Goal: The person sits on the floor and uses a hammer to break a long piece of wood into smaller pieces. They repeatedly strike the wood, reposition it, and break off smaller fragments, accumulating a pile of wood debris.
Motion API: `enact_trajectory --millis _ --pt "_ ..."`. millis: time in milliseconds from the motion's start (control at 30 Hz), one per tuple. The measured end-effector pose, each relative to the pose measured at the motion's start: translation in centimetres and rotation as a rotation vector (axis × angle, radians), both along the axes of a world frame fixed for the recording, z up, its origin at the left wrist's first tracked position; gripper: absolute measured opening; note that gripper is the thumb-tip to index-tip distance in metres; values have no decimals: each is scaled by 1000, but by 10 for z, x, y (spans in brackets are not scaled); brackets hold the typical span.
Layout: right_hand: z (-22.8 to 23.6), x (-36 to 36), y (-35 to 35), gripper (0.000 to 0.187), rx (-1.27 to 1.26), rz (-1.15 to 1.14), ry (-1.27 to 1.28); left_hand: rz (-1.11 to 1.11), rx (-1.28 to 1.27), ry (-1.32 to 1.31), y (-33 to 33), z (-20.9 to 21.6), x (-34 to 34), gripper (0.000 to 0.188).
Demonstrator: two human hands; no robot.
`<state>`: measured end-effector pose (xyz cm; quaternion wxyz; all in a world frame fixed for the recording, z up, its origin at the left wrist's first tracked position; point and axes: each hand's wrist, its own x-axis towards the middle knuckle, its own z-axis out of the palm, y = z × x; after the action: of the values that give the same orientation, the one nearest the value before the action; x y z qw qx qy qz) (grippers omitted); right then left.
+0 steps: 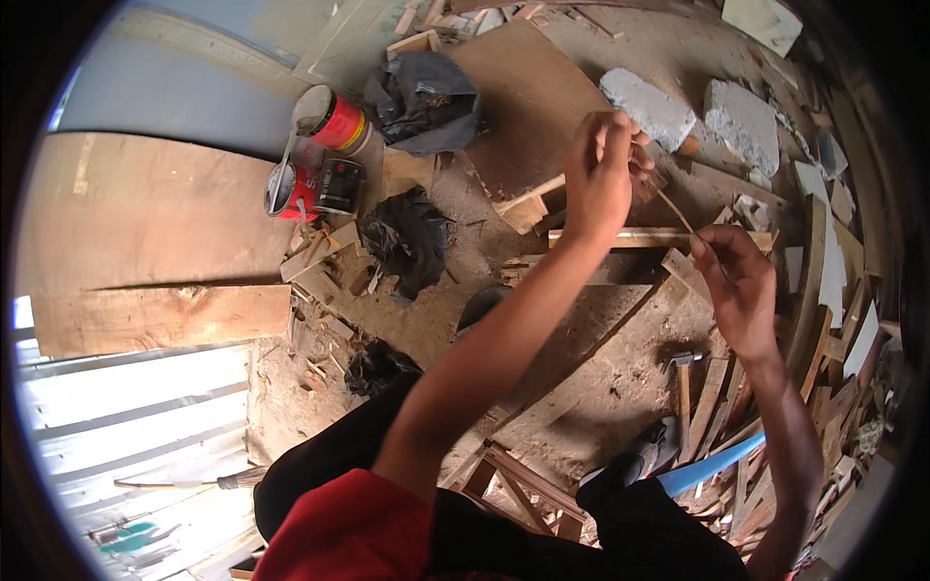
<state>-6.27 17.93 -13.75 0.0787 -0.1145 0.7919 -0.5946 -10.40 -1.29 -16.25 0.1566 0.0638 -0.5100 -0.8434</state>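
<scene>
Both my arms reach forward over the littered floor. My right hand (741,290) pinches the near end of a thin brown stick (675,212) between thumb and fingertips. The stick slants up and away to my left hand (601,179), whose fingers are curled around its far end. A small brownish patch shows under those fingers, too blurred to name. Beneath the hands lies a narrow length of wood (630,238), with the corner of a brown wooden board (523,97) beyond it.
Paint cans (341,186) and black plastic bags (422,102) stand at the left. Concrete chunks (647,105) lie at the back. A hammer (684,373) and piled wood strips (823,358) are at the right. A wooden frame (528,484) sits between my legs.
</scene>
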Motion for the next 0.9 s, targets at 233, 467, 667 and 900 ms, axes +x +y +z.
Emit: enact_trajectory --millis 233,467,667,900 --pt "-7 -12 -37 10 209 232 233 163 -1726 665 -174 28 -44 21" --pt "12 -33 -36 9 396 403 262 285 -2045 298 -343 8 -42 41" --pt "17 -68 -143 12 181 440 530 495 -1176 134 -276 -8 -68 24" --pt "-3 -83 -260 10 -677 319 550 43 -348 -2 -243 79 -98 37"
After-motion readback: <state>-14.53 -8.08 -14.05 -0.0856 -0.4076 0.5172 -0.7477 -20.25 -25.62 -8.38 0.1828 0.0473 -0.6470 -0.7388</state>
